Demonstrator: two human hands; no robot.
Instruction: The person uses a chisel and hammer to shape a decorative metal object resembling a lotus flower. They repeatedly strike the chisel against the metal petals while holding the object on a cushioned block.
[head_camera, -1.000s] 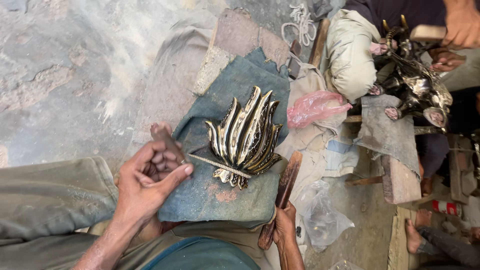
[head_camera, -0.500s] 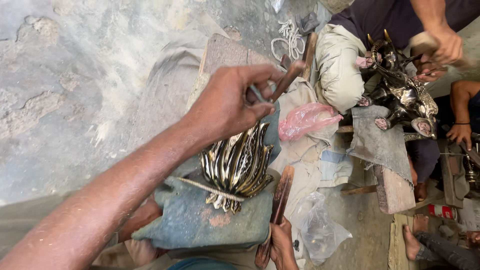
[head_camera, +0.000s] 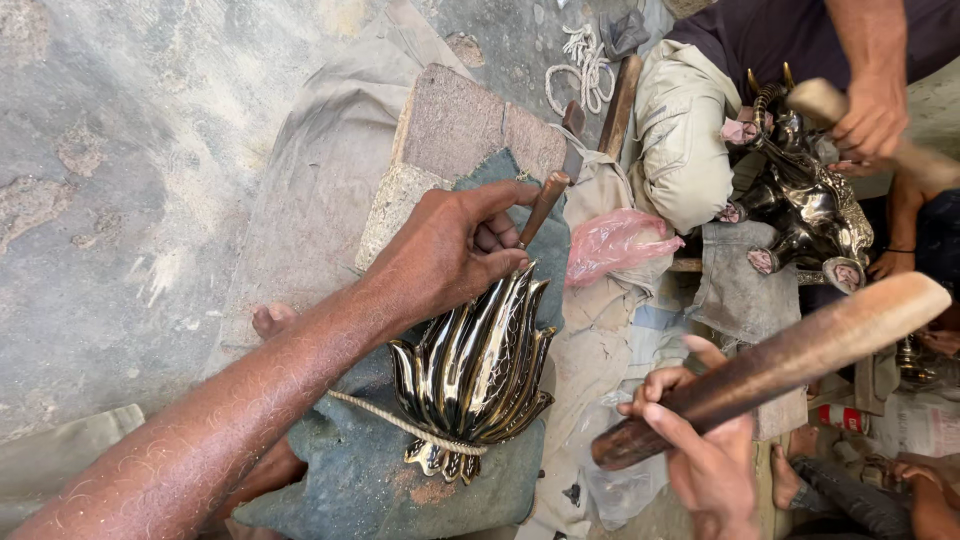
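Gripping a slim wooden-handled metal punch tool in a closed fist, the person's left hand rests its knuckles on the upper edge of a shiny, dark metal casting shaped like a fan of curved flames. That casting lies directly beneath the left hand on a blue-green cloth pad, with a pale rope drawn across its lower part. To the right of the casting, the right hand clenches around the lower end of a thick, brown wooden mallet handle, which slants up and away, well apart from the punch tool. Just beyond the left hand sit a worn wooden block and a crumpled pink plastic bag. Farther past the right hand, another person's hand holds a second wooden handle over a polished dark metal animal figure.
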